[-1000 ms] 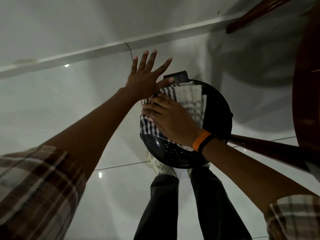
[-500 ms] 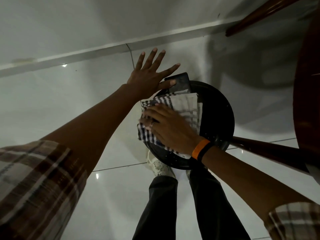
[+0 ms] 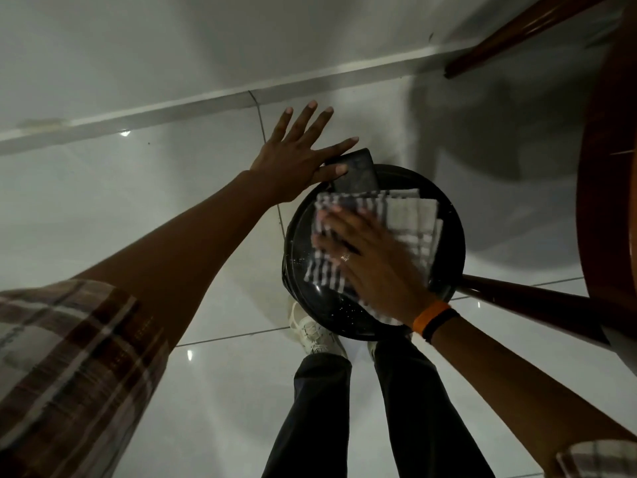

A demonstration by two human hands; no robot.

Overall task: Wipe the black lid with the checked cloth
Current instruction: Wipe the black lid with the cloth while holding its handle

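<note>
A round black lid (image 3: 448, 243) is held in the air above the tiled floor, its black handle tab (image 3: 356, 174) pointing away from me. My left hand (image 3: 296, 160) has its fingers spread, with the palm and thumb pressed against the lid's far left edge by the tab. The checked cloth (image 3: 410, 219), folded, lies flat on the lid's face. My right hand (image 3: 375, 267) presses flat on the cloth, blurred with motion; it wears a ring and an orange and black wristband.
A dark wooden table edge (image 3: 606, 188) curves down the right side, with a wooden leg (image 3: 537, 298) running under the lid and another leg (image 3: 517, 32) at top right. My legs and white shoes (image 3: 317, 332) stand below. A wall skirting (image 3: 206, 98) crosses the top.
My right hand has slid the cloth to the right and slightly down across the lid. The left hand keeps its place at the lid's edge.
</note>
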